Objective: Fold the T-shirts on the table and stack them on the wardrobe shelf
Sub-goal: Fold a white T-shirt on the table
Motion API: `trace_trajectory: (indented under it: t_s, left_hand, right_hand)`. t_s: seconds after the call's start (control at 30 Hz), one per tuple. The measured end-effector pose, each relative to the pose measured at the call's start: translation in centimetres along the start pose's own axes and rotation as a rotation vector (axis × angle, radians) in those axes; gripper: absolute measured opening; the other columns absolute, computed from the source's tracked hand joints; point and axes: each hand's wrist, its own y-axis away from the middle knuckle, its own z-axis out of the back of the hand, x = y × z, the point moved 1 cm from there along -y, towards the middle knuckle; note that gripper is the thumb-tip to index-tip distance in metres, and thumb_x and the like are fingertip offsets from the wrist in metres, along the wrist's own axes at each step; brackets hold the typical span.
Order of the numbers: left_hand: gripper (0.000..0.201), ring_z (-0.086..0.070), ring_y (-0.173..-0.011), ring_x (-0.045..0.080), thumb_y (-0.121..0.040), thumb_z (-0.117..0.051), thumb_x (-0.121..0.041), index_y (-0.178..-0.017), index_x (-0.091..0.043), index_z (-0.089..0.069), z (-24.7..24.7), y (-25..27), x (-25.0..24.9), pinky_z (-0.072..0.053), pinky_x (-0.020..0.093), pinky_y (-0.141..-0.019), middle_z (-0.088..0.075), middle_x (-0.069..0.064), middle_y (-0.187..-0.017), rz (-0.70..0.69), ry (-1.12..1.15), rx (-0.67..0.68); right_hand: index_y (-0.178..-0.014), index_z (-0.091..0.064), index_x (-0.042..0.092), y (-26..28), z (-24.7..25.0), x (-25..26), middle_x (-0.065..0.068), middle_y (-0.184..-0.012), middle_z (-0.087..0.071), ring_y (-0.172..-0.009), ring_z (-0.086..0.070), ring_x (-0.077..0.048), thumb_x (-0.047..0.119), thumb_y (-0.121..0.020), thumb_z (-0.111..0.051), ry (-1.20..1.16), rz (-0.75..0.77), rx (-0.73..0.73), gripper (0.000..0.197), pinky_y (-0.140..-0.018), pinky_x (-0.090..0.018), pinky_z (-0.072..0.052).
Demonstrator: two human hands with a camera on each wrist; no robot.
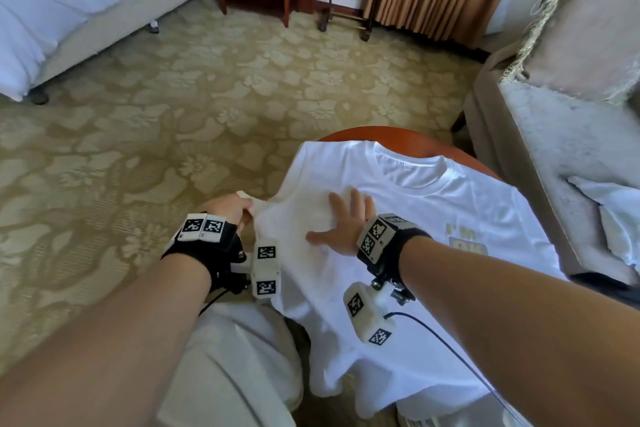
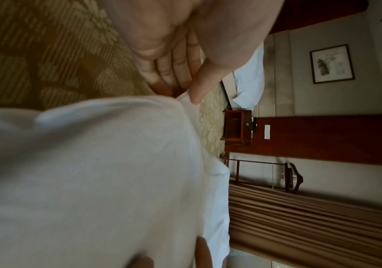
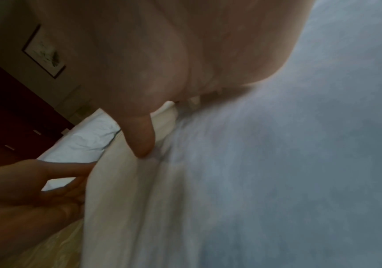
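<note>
Head view: white T-shirt spread face-up on round table, collar at far side, hem hanging off near edge, left sleeve side draped past table rim twd carpet. Left hand at sleeve edge, thumb & fingertips pinched on a bit of fabric — confirmed in left wrist view, thumb pressed onto cloth corner against fingers. Right hand laid flat on chest area, fingers straight & spread, gripping nothing, just pressing down; right wrist view mostly dim, blurry cloth under palm, thumb tip resting on shirt. Likely step: first side fold, sleeve brought in over body. To do well: keep flat palm as anchor along intended fold line so shirt doesn't slide off table; lift pinched sleeve only enough to clear, carry across twd centre, lay down w/o bunching. Wrinkles near right palm, worth smoothing outward before crease is set. Thin soft cotton, so light pinch enough; hard tug prob drags whole shirt since much hangs off edge. Maybe shift shirt further onto table first. More white cloth on sofa at right, can't tell if another shirt. Wardrobe shelf not visible in any view. Folding barely begun, stacking not yet reached.
</note>
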Motion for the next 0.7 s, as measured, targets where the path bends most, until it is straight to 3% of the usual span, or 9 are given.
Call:
trace_trajectory:
  t_s: [0.03, 0.1, 0.17, 0.23, 0.3, 0.37, 0.5, 0.57, 0.7]
  left_hand:
    - [0.020, -0.058, -0.042, 0.000, -0.092, -0.052, -0.001, -0.077, -0.015, -0.051, 0.0, 0.8, -0.3, -0.048, 0.016, -0.050, -0.061, -0.002, -0.065, -0.003, 0.042, -0.027]
    - [0.021, -0.050, -0.031, 0.006, -0.088, -0.052, -0.004, -0.070, -0.014, -0.049, -0.2, 2.2, 0.1, -0.043, 0.020, -0.046, -0.056, -0.002, -0.049, 0.025, 0.078, -0.059]
    - [0.025, -0.040, -0.032, 0.013, -0.083, -0.057, -0.011, -0.060, -0.014, -0.046, -0.4, 3.4, 1.1, -0.036, 0.019, -0.044, -0.049, -0.001, -0.047, 0.101, 0.144, -0.041]
    - [0.022, -0.040, -0.048, 0.017, -0.076, -0.065, -0.029, -0.063, -0.018, -0.051, -0.8, 4.2, 2.2, -0.036, 0.026, -0.052, -0.048, 0.002, -0.064, 0.204, 0.172, 0.027]
    - [0.025, -0.050, -0.059, 0.023, -0.075, -0.067, -0.041, -0.069, -0.018, -0.060, -1.3, 4.5, 2.6, -0.040, 0.032, -0.061, -0.056, 0.005, -0.073, 0.226, 0.193, 0.051]
    - [0.033, -0.064, -0.064, 0.026, -0.090, -0.057, -0.039, -0.085, -0.009, -0.069, -2.3, 5.1, 2.4, -0.048, 0.030, -0.063, -0.070, 0.009, -0.072, 0.181, 0.214, 0.091]
    - [0.038, -0.068, -0.048, 0.020, -0.103, -0.043, -0.029, -0.091, -0.002, -0.067, -4.0, 6.1, 1.6, -0.049, 0.022, -0.040, -0.071, 0.010, -0.061, 0.108, 0.276, 0.280]
    - [0.036, -0.069, -0.052, 0.024, -0.102, -0.045, -0.029, -0.099, -0.001, -0.068, -4.2, 6.1, 1.3, -0.052, 0.026, -0.041, -0.072, 0.013, -0.066, 0.120, 0.332, 0.283]
    - [0.022, -0.068, -0.055, 0.023, -0.097, -0.051, -0.021, -0.089, -0.008, -0.066, -3.5, 5.3, 0.9, -0.055, 0.029, -0.049, -0.067, 0.012, -0.077, 0.113, 0.404, 0.215]
  right_hand:
    - [-0.152, -0.002, 0.039, -0.2, 0.5, 0.1, 0.001, -0.160, 0.016, -0.147, 0.016, -0.028, 0.073, -0.076, -0.056, -0.013, -0.009, -0.029, 0.099, -0.116, -0.056, -0.010]
    - [-0.150, -0.017, 0.036, -0.6, 1.6, 0.2, -0.001, -0.157, -0.004, -0.146, -0.003, -0.030, 0.071, -0.072, -0.062, -0.028, -0.040, -0.078, 0.097, -0.114, -0.053, -0.021]
    - [-0.147, -0.022, 0.032, -0.9, 2.1, 0.3, -0.003, -0.151, -0.014, -0.142, -0.012, -0.030, 0.072, -0.069, -0.063, 0.031, -0.066, -0.101, 0.097, -0.111, -0.054, -0.027]
    - [-0.147, -0.018, 0.033, -1.2, 1.7, 0.1, -0.002, -0.153, -0.008, -0.144, -0.003, -0.030, 0.073, -0.068, -0.062, 0.062, -0.054, -0.113, 0.099, -0.111, -0.056, -0.024]
    - [-0.151, -0.005, 0.033, -1.6, 1.0, -0.2, 0.001, -0.159, 0.007, -0.146, 0.013, -0.028, 0.072, -0.074, -0.058, 0.052, -0.027, -0.080, 0.102, -0.115, -0.058, -0.016]
    - [-0.152, 0.007, 0.034, -1.8, 0.6, -0.5, 0.003, -0.158, 0.023, -0.144, 0.026, -0.027, 0.071, -0.079, -0.055, 0.034, -0.016, -0.022, 0.103, -0.117, -0.058, -0.006]
    - [-0.152, 0.015, 0.033, -1.8, 0.6, -0.8, 0.003, -0.155, 0.033, -0.141, 0.033, -0.027, 0.072, -0.081, -0.051, 0.015, 0.010, 0.046, 0.104, -0.117, -0.057, 0.003]
    - [-0.151, 0.015, 0.033, -1.9, 0.6, -0.9, 0.003, -0.155, 0.034, -0.140, 0.035, -0.027, 0.073, -0.081, -0.051, 0.015, 0.016, 0.058, 0.104, -0.117, -0.057, 0.004]
    - [-0.151, 0.015, 0.032, -2.1, 0.5, -1.0, 0.003, -0.154, 0.035, -0.140, 0.036, -0.028, 0.073, -0.080, -0.051, 0.015, 0.029, 0.062, 0.106, -0.115, -0.057, 0.005]
